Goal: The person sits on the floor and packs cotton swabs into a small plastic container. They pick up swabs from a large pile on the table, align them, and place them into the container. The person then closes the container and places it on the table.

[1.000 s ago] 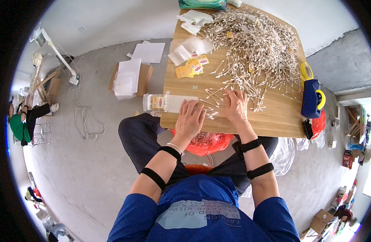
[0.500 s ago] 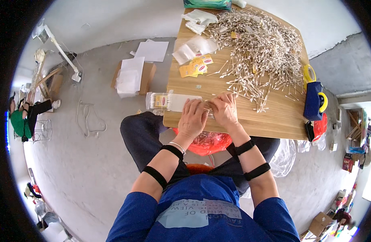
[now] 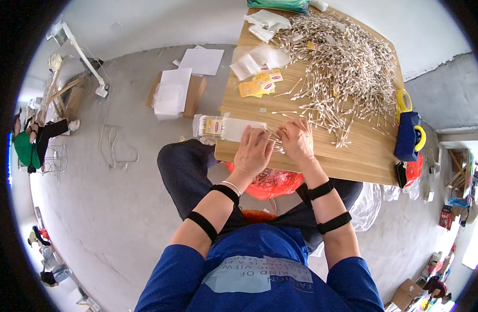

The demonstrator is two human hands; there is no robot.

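Swabs [image 3: 274, 143] half inside clear packet [image 3: 229, 128]

Swab bundle [image 3: 274, 141] beneath hands, half-hidden

The person is wearing a blue top with a pale printed patch on the chest, sleeves pushed up, and dark trousers. Two black bands are circling each forearm behind the left hand [image 3: 253, 152] and right hand [image 3: 297, 140]; a thin silver bracelet is sitting at the left wrist.

Your worktop [image 3: 363, 156] is matt, smooth wood; the cotton swabs [image 3: 348, 62] look papery, their packet [image 3: 218, 126] glossy clear plastic.
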